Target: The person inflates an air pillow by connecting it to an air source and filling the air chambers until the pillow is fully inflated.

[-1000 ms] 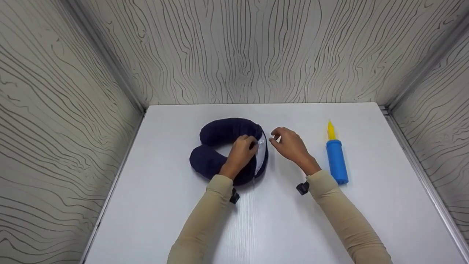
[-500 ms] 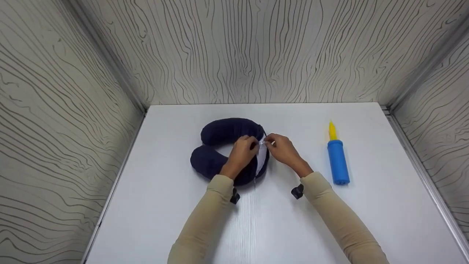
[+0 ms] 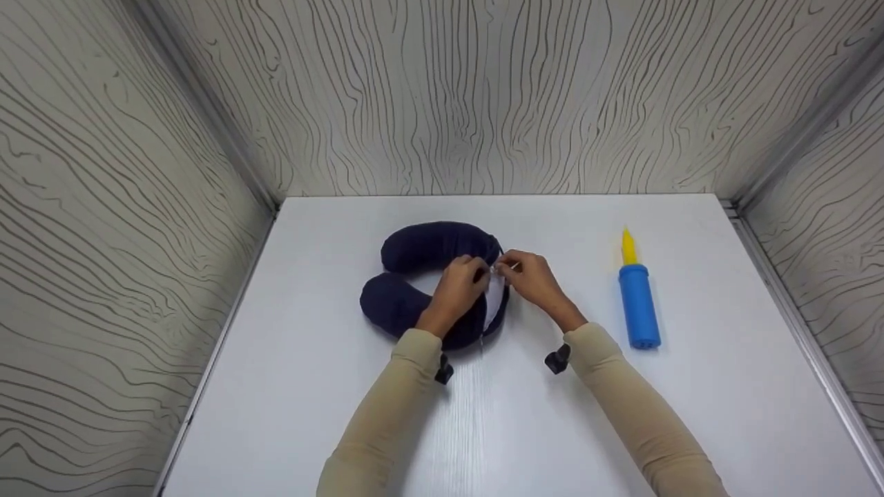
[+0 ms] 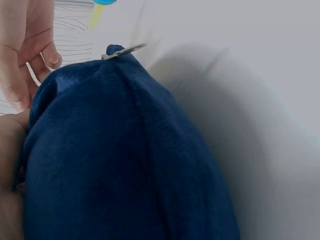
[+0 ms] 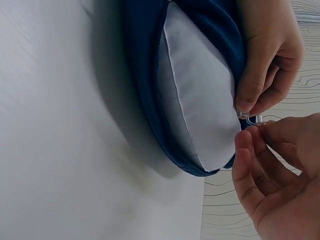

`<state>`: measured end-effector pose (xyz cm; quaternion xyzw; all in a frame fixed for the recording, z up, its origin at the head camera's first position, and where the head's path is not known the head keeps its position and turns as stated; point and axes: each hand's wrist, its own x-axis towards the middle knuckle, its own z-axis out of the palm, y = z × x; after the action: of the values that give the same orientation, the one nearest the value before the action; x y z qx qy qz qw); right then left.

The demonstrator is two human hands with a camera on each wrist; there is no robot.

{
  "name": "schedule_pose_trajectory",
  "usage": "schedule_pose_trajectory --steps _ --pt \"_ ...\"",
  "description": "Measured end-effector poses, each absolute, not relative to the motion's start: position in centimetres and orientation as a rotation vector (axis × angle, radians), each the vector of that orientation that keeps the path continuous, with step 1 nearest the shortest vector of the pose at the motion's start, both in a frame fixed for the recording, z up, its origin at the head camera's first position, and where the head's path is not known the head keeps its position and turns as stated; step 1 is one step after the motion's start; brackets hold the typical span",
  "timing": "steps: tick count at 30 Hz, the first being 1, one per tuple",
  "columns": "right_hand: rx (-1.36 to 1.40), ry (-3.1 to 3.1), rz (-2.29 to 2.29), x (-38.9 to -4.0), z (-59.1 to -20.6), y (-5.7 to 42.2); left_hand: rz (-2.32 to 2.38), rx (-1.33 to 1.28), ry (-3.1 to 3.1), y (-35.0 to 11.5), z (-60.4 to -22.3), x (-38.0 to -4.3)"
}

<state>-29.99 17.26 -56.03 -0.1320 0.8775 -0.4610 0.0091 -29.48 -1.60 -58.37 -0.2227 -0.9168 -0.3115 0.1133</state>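
A navy U-shaped neck pillow (image 3: 425,248) lies on the white table. Its cover is unzipped along the outer curve, baring a white inner bladder (image 5: 197,90). At the bladder's edge is a small clear plastic air valve (image 5: 259,120). My left hand (image 3: 456,286) lies over the pillow and pinches the base of the valve between thumb and finger. From the other side, my right hand (image 3: 532,277) pinches the valve's outer end, fingertips close to the left ones. In the left wrist view, dark blue cover fabric hides most of the left fingers; a metal zipper pull (image 4: 122,51) shows there.
To the right of the pillow lies a blue hand pump (image 3: 640,307) with a yellow nozzle (image 3: 628,246) pointing toward the back. Wood-grain-patterned panels (image 3: 442,96) enclose the table (image 3: 304,414) at the back and both sides.
My right hand has come in from the right and taken hold of the valve. The left hand has stayed at the valve, and the pillow lies almost as before.
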Motion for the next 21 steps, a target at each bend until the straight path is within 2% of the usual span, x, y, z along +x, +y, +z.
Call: schedule_pose_trajectory --steps 21 --pt "-0.296 2.566 -1.573 -30.47 -56.71 17.26 -0.924 -0.625 -2.691 -1.41 -58.39 -29.36"
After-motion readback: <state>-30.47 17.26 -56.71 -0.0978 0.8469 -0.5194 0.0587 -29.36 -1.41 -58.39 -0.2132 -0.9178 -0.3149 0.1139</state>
